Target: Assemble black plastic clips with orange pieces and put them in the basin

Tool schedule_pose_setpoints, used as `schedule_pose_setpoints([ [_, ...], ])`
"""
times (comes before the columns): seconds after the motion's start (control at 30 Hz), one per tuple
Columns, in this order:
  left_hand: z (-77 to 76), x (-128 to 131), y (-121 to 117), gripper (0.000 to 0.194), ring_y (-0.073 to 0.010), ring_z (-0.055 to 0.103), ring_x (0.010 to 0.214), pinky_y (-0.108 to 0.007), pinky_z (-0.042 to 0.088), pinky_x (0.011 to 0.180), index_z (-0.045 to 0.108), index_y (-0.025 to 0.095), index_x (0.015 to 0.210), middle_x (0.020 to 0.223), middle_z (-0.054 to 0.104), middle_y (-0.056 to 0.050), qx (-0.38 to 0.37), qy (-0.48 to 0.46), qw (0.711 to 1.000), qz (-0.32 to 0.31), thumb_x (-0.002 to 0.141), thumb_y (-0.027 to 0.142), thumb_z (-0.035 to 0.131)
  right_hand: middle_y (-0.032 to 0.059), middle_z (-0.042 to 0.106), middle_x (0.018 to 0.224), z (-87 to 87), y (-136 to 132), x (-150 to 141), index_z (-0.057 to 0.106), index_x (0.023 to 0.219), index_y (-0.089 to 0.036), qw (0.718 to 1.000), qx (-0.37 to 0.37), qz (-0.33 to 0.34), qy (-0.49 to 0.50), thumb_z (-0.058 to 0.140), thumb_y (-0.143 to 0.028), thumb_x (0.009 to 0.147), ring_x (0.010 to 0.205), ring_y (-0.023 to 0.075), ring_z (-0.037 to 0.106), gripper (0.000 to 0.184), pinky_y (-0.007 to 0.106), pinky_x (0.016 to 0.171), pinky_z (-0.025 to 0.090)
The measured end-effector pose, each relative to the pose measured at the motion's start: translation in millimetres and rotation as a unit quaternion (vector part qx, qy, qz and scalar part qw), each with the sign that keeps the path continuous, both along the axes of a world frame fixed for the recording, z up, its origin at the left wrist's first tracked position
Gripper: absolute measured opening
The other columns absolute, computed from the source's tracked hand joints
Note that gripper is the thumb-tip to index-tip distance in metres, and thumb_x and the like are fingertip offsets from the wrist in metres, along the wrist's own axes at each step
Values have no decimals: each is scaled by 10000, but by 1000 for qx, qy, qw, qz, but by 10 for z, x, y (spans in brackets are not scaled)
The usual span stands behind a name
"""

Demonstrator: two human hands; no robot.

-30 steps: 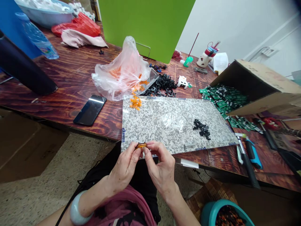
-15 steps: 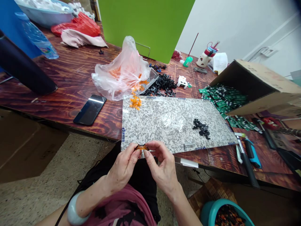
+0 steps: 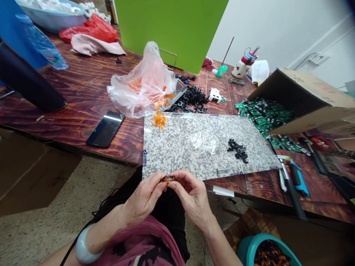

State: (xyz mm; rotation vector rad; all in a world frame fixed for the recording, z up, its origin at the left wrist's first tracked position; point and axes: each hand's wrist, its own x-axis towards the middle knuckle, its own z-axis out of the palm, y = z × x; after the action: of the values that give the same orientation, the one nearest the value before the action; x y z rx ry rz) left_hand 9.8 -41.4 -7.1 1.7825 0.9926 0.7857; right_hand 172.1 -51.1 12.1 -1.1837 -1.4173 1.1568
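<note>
Between my fingertips is a small orange and black plastic piece (image 3: 168, 179), just off the front edge of a speckled grey board (image 3: 177, 155). My left hand (image 3: 145, 194) pinches its left end, with thumb and forefinger closed on it. At its other end, the thumb and fingers of my right hand (image 3: 192, 195) are closed too. On the board lie orange plastic pieces (image 3: 159, 120), thin clear sticks (image 3: 204, 140) and black plastic pieces (image 3: 237, 150). A short metallic pin (image 3: 223, 171) sits near the front edge.
Behind the board are a clear plastic bag (image 3: 146, 85) and a black heap (image 3: 193, 99). Green circuit boards (image 3: 263, 114) spill from a cardboard box (image 3: 305, 96). A phone (image 3: 105, 129) lies left; a hammer (image 3: 292, 195) lies right. A teal bucket (image 3: 246, 247) stands below.
Both hands, with the orange and black piece between them, have shifted slightly down and the piece has turned a little. Things on the table have stayed put.
</note>
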Motion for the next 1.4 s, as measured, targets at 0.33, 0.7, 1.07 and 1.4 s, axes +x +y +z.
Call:
schedule_pose_setpoints([
  [0.33,28,-11,27,169,-146,483,657,-236,380,614,507,201,886,743,522,-2,10,2,1000,-24,939,182,348,25,643,834,-40,-7,31,651,907,-212,1000,10,2,-8,611,-245,837,752,146,612,88,249,678,503],
  [0.7,-30,-33,28,170,-129,433,639,-220,366,588,464,185,832,707,450,18,97,4,994,-40,928,119,340,5,621,835,-12,-46,38,642,912,-216,999,-29,22,21,616,-237,844,754,122,580,76,224,671,466],
  [1.07,-16,-38,25,251,-127,438,606,-217,365,544,459,184,778,657,447,16,161,7,987,-31,972,220,304,-5,646,816,-9,-72,15,637,898,-211,1000,22,17,-15,601,-189,852,748,114,589,62,215,685,456],
  [1.4,-83,-105,38,208,-153,597,859,-221,452,773,511,173,1099,944,627,-47,69,14,996,-51,914,154,418,7,651,843,-99,-27,105,656,936,-231,998,62,14,-19,623,-184,838,808,140,575,114,257,730,448],
])
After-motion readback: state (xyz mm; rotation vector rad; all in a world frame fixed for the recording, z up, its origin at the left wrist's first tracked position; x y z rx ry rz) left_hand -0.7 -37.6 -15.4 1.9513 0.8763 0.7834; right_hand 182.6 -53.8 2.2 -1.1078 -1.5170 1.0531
